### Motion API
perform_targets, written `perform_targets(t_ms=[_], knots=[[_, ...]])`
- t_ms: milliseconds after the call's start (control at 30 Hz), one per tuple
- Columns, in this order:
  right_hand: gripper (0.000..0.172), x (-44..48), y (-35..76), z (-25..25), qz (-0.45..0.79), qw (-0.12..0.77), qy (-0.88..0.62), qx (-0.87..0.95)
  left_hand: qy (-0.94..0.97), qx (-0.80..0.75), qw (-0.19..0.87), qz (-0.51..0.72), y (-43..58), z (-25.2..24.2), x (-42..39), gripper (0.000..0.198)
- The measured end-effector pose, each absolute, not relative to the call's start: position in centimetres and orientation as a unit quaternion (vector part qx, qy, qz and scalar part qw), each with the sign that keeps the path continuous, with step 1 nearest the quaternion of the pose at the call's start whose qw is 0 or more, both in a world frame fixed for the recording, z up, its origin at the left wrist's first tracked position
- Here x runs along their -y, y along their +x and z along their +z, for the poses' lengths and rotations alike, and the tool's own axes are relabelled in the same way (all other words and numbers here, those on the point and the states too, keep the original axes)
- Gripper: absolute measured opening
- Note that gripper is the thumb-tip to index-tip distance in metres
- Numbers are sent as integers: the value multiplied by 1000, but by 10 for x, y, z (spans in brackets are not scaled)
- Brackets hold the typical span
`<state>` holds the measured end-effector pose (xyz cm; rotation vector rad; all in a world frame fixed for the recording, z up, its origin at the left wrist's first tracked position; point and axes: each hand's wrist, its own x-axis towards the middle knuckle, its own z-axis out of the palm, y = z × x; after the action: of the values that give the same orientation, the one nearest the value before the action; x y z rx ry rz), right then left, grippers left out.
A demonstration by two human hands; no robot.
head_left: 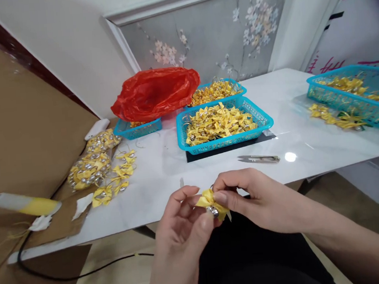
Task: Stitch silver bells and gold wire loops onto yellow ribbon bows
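Observation:
Between my two hands, just off the table's front edge, is a yellow ribbon bow with a silver bell at its middle. My left hand holds it from below, thumb against the bell. The thumb and forefinger of my right hand pinch the bow's upper right side. Beyond my hands, thread snips lie on the white table. A turquoise basket heaped with similar yellow bows stands behind them on a dark flat piece.
A red plastic bag covers part of a smaller basket. Another basket of bows stands at right, loose bows beside it. Bagged bows and a yellow-white roll are at left, near a cardboard box. A black cable hangs below.

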<state>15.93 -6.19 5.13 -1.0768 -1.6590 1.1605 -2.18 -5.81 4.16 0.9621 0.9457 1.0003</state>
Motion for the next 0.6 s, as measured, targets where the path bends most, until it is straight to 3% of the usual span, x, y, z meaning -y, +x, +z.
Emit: perform_targets(t_ms=[167, 367, 600], knots=[[28, 53, 156, 48, 409, 406, -432, 693, 403, -443, 669, 440, -23, 47, 60, 32], [23, 27, 148, 38, 412, 492, -389, 661, 360, -458, 663, 470, -34, 45, 59, 33], [23, 20, 145, 5, 292, 439, -471, 707, 363, -541, 510, 562, -93, 34, 32, 33]])
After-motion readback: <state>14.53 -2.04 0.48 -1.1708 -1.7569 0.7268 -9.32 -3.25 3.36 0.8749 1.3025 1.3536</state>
